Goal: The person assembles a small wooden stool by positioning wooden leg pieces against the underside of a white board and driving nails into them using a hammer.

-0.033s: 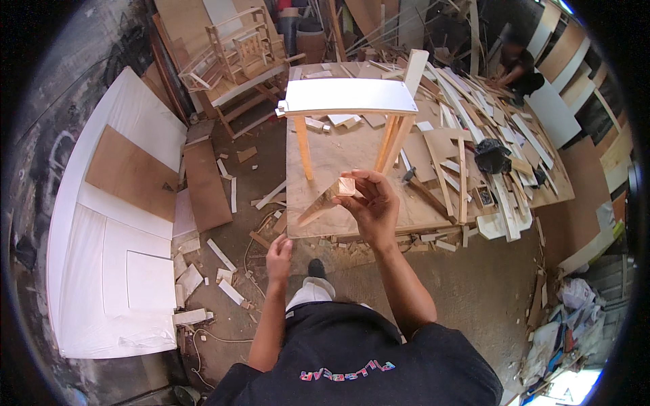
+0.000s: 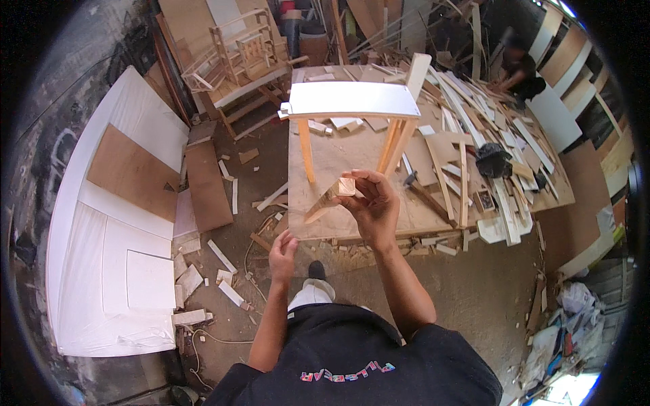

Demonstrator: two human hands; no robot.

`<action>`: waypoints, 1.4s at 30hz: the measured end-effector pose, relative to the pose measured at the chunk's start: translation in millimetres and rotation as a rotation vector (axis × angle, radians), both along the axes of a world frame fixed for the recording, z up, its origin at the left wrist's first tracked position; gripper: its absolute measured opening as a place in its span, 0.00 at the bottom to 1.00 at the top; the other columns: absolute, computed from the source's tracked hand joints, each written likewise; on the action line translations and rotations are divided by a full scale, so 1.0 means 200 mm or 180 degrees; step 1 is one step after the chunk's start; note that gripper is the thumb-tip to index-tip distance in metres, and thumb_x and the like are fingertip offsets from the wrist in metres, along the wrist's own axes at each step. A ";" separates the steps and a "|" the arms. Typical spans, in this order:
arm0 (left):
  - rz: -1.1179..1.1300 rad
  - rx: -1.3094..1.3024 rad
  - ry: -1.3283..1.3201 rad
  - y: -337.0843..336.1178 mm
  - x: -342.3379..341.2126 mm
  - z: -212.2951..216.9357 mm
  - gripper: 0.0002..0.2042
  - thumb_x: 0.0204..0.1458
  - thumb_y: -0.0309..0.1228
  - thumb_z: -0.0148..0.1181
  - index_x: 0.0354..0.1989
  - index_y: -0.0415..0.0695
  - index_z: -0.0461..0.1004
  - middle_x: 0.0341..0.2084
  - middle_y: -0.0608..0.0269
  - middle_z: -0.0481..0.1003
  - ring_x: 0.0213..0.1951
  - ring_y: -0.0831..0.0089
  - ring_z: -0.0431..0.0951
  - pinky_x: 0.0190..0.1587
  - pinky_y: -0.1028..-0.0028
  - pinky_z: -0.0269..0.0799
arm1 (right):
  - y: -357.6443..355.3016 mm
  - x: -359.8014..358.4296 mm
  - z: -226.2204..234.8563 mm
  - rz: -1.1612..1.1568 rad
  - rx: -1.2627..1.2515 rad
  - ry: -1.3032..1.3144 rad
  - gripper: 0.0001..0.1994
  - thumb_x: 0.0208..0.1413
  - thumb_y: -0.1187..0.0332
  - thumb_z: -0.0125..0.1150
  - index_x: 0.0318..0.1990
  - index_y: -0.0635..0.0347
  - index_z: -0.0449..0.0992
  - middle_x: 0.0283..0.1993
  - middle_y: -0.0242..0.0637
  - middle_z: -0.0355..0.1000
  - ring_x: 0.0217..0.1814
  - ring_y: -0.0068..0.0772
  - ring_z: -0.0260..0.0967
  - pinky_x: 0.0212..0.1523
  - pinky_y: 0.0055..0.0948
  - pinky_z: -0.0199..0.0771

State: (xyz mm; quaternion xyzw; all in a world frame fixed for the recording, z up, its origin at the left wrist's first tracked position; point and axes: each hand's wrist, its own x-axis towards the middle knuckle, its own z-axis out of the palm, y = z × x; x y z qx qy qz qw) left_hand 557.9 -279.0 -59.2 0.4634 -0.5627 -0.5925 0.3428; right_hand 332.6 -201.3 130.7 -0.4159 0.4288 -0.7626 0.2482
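Note:
My right hand [image 2: 376,211] is closed around the near end of a square wooden bar [image 2: 323,206], gripping it between thumb and fingers. The bar's cut end points up toward me, and its length slants down to the left over the worktable [image 2: 308,233]. By the table's near left corner is my left hand [image 2: 282,256], loosely bent, with nothing in it. Beyond the bar stands a small wooden frame with a white top panel [image 2: 352,99], on upright legs on the table. A hammer [image 2: 410,177] lies right of the frame.
Wood strips and offcuts [image 2: 467,162] are heaped across the table's right side, with a black plastic bag [image 2: 493,160] among them. A person [image 2: 518,71] is at the far right. White panels [image 2: 128,271] lean at left. Scraps and a cable [image 2: 198,352] lie on the floor.
My left hand has shifted slightly up and to the right. The bar's far end has swung a little to the right; my right hand still grips it.

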 end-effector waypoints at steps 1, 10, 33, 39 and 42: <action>-0.0221 -0.0307 0.0116 0.00 -0.06 0.13 0.24 0.69 0.36 0.60 0.71 0.43 0.69 0.58 0.54 0.78 0.59 0.67 0.78 0.61 0.65 0.73 | -0.03 -0.01 0.01 -0.0012 0.0012 0.0023 0.27 0.53 0.91 0.70 0.59 0.65 0.72 0.60 0.46 0.77 0.66 0.38 0.76 0.62 0.37 0.86; -0.0555 -0.1989 0.0729 -0.42 -0.39 0.62 0.29 0.64 0.30 0.66 0.73 0.43 0.67 0.63 0.52 0.75 0.64 0.62 0.76 0.63 0.63 0.75 | -0.46 -0.09 -0.02 -0.0294 0.0449 0.0493 0.26 0.51 0.88 0.74 0.59 0.67 0.75 0.59 0.46 0.79 0.64 0.40 0.79 0.64 0.38 0.84; -0.0667 -0.2534 0.1144 -0.97 -0.60 0.76 0.22 0.66 0.24 0.60 0.69 0.39 0.73 0.63 0.47 0.76 0.59 0.61 0.81 0.56 0.64 0.82 | -0.89 -0.05 -0.18 -0.0801 0.0494 0.0530 0.12 0.63 0.74 0.71 0.51 0.72 0.82 0.50 0.44 0.83 0.53 0.35 0.82 0.57 0.35 0.83; -0.0919 -0.2946 0.1217 -1.09 -0.60 0.86 0.22 0.69 0.29 0.58 0.71 0.40 0.70 0.71 0.48 0.69 0.68 0.58 0.74 0.59 0.62 0.81 | -0.90 -0.06 -0.26 -0.0826 0.0602 0.0349 0.15 0.62 0.73 0.73 0.52 0.74 0.82 0.49 0.46 0.83 0.52 0.33 0.82 0.56 0.34 0.83; -0.1098 -0.3170 0.1295 -1.11 -0.62 0.92 0.23 0.69 0.30 0.58 0.71 0.40 0.70 0.72 0.49 0.68 0.70 0.56 0.71 0.61 0.61 0.79 | -0.88 -0.03 -0.25 -0.0896 0.0655 0.0382 0.15 0.62 0.76 0.72 0.53 0.74 0.81 0.50 0.45 0.83 0.53 0.32 0.81 0.57 0.34 0.81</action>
